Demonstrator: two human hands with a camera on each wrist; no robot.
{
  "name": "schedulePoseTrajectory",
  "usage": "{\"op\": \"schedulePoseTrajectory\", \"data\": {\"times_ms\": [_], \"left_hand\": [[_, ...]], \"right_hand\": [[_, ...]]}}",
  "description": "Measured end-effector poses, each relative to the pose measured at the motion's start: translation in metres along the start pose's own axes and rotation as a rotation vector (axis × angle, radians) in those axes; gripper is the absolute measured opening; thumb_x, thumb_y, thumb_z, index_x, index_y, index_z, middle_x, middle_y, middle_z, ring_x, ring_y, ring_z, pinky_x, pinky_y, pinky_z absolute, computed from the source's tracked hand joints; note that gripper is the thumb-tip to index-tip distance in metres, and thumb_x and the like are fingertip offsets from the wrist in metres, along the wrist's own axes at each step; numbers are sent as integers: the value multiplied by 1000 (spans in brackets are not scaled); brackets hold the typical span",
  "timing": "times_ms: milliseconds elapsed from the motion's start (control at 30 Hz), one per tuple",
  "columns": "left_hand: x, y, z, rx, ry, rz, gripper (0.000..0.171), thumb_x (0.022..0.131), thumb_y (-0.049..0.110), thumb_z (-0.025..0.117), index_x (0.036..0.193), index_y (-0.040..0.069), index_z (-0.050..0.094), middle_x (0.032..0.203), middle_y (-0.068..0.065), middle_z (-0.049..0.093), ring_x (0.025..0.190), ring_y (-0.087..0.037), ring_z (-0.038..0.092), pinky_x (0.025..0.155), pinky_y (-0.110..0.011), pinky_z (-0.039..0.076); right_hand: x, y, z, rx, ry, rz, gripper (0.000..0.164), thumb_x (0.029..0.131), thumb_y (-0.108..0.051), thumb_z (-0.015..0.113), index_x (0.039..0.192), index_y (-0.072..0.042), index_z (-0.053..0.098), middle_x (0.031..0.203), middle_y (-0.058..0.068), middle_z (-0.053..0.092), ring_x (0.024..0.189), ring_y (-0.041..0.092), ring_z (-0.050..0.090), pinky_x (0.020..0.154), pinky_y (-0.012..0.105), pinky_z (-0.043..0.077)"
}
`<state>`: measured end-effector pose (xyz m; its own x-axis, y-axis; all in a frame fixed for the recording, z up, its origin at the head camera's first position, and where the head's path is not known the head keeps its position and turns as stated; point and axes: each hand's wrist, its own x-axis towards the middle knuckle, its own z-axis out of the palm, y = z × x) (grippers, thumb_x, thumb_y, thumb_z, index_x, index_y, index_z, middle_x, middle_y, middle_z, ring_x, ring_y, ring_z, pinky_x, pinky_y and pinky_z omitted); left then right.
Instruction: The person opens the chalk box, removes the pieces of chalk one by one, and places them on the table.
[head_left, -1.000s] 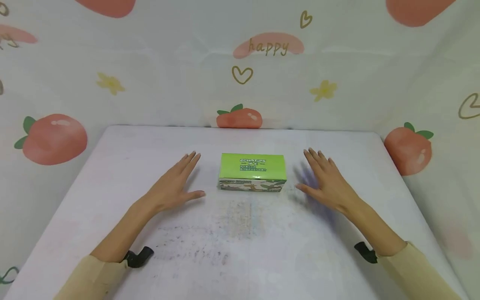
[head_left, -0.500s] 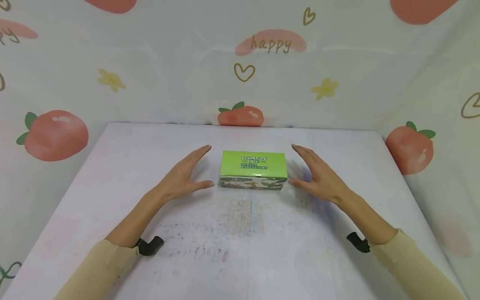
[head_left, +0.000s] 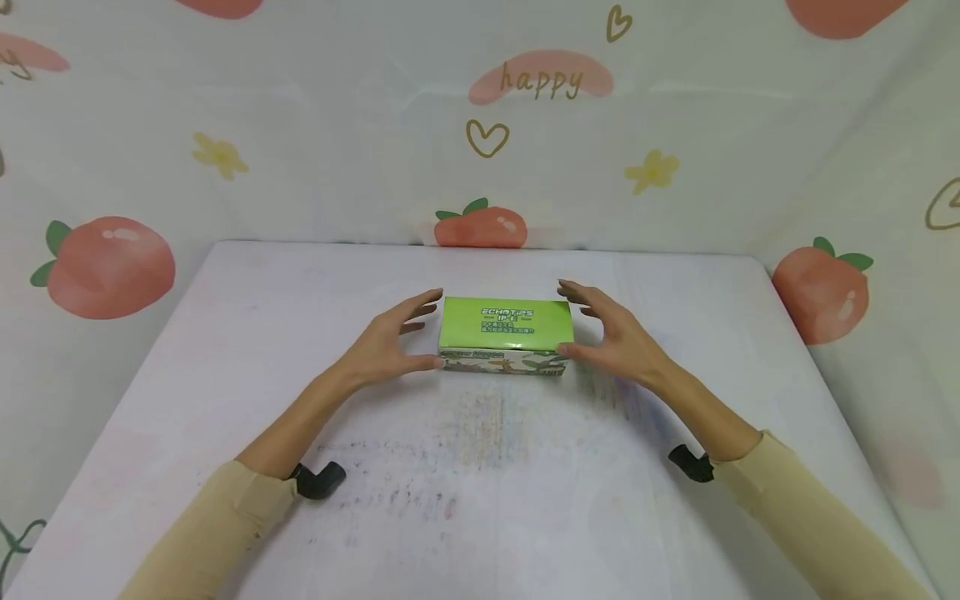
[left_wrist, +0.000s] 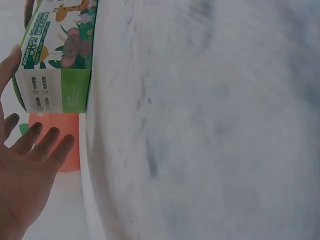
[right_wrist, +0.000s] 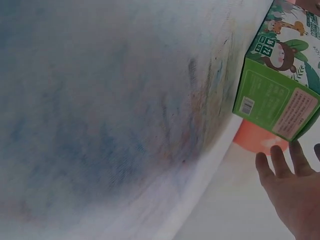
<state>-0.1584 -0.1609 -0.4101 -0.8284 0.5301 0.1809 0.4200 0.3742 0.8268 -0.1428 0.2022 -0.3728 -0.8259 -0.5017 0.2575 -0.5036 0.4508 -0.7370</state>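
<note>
A small cardboard box (head_left: 506, 325) with a bright green lid and cartoon animals on its front lies on the white table. At its left end is my left hand (head_left: 386, 346), fingers apart and slightly bent, the thumb tip right at the front left corner. My right hand (head_left: 618, 337) stands at the other end, its thumb overlapping the front right corner and its fingers spread by the far side. In the left wrist view the box (left_wrist: 60, 45) shows a giraffe and an elephant above the left palm (left_wrist: 25, 180). The right wrist view has the green end panel of the box (right_wrist: 275, 97) beyond the right fingers (right_wrist: 280, 162).
The white table top (head_left: 495, 500) carries dark smudges and faint coloured scribbles in front of the box. Behind it hangs a pale cloth (head_left: 337, 150) printed with peaches, hearts and flowers. Black wrist cameras (head_left: 321, 481) sit at both sleeves.
Both hands have moved inward from either side to the box's ends, and their fingers have bent a little. The box has stayed in place on the table.
</note>
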Motion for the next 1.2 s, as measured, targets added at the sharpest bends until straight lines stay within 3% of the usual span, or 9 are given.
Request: {"op": "schedulePoseTrajectory", "data": {"times_ms": [100,233,333,600,767,967,1200], "left_hand": [[2,2,2,-32,-9,-6,96,77,15,88,155,7,32,156,-16,35,140,-34,39,106,-48,40],[5,11,5,-74,-29,-33,96,77,6,86,155,4,30,156,-18,35,142,-34,36,108,-49,37],[8,13,7,-109,-46,-66,96,77,2,84,155,1,28,157,-19,33,143,-34,35,110,-48,35],[16,-5,11,-141,-66,-109,101,76,13,88,157,10,28,157,-8,35,141,-26,39,110,-37,35],[16,-6,10,-186,-61,-141,100,75,16,89,156,13,31,154,-5,37,140,-26,39,107,-35,39],[16,-5,9,-200,-62,-158,95,77,15,88,154,17,33,153,-7,37,141,-26,38,107,-34,39],[18,-2,11,-217,-55,-181,92,77,12,87,152,14,34,152,-9,36,142,-27,37,106,-31,39]], "right_hand": [[6,-2,3,42,-13,25,83,80,-5,81,151,-4,37,147,18,47,136,36,42,107,54,35],[9,21,11,83,-39,53,83,81,-11,82,152,-14,39,150,12,45,137,29,42,108,50,35],[10,25,14,94,-63,74,82,81,-16,83,152,-16,41,150,8,45,135,25,43,108,46,36],[12,25,18,33,-88,106,86,79,-25,86,151,-11,41,146,5,48,131,22,46,108,46,36],[17,23,21,-30,-107,140,87,78,-34,86,151,-12,44,146,3,47,135,22,42,109,49,33],[20,24,22,-41,-110,130,87,76,-32,88,149,-11,46,144,5,49,131,23,45,106,49,35],[20,25,20,-57,-96,98,81,77,-33,87,146,-11,51,138,2,55,120,21,53,94,46,41]]}}
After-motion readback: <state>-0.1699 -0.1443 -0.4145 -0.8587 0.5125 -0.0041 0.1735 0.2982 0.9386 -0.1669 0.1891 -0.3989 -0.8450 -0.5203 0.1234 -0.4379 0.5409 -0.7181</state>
